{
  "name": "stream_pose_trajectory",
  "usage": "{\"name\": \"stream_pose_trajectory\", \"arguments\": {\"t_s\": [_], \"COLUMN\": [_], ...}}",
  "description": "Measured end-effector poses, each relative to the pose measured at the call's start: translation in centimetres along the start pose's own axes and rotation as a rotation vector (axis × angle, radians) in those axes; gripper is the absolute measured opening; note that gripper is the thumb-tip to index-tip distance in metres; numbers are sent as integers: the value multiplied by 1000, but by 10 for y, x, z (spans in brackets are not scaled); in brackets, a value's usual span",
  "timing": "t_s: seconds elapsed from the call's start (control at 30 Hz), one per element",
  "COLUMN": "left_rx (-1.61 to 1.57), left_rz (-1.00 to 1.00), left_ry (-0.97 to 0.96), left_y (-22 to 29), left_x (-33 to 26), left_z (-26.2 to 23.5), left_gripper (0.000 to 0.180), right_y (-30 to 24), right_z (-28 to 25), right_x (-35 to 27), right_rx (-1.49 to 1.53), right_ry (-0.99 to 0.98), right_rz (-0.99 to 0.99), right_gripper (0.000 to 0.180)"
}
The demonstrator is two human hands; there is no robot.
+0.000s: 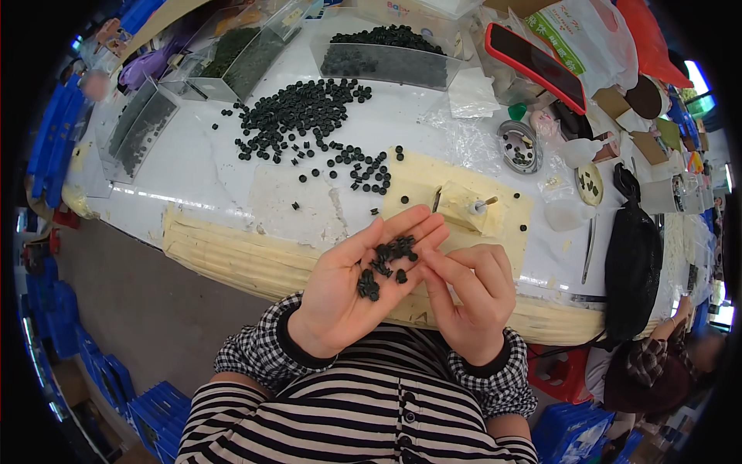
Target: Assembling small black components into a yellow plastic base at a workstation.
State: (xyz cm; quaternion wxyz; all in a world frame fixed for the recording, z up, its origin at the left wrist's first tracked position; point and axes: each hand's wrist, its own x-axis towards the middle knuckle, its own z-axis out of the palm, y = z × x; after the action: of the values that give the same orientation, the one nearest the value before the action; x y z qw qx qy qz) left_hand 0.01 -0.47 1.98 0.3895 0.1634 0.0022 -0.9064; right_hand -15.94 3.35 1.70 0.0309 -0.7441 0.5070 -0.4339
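Near the table's edge, the left hand (352, 290) lies open, cupping small black parts (386, 261); the right hand (468, 298), fingers curled, picks among them. Sorting seems underway; next calls for pinching one cleanly.

The left hand (348, 290) lies palm up before the table edge (232, 259), with small round parts (384, 263) on it. The right hand (468, 298) is just beside it, on the right. Behind them, a loose pile of parts (297, 116) lies on the table, and a tray (382, 58) stands farther behind.
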Motion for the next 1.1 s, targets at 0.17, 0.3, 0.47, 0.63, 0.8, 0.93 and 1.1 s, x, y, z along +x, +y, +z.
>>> {"name": "stream_pose_trajectory", "arguments": {"t_s": [0.17,0.3,0.47,0.63,0.8,0.93,1.1], "left_rx": [90,95,69,100,58,36,11], "left_rz": [17,31,24,18,-2,-21,-61], "left_ry": [-25,-35,-74,-83,-82,-79,-68], "left_y": [-2,0,-1,-3,-4,-4,-5], "left_x": [0,-1,2,2,1,2,1], "left_z": [2,1,0,0,1,1,-1], "left_gripper": [51,51,52,53,52,52,51], "right_y": [-7,-10,-14,-14,-16,-14,-10], "right_z": [3,0,0,5,2,2,-3], "right_x": [2,-4,-9,-11,-7,-10,-9], "right_rx": [-55,-27,25,60,157,164,141], "right_ry": [1,22,0,-2,-23,-16,52], "right_rz": [14,-2,-13,11,93,94,150], "right_gripper": [30,29,28,27,26,25,25]}}
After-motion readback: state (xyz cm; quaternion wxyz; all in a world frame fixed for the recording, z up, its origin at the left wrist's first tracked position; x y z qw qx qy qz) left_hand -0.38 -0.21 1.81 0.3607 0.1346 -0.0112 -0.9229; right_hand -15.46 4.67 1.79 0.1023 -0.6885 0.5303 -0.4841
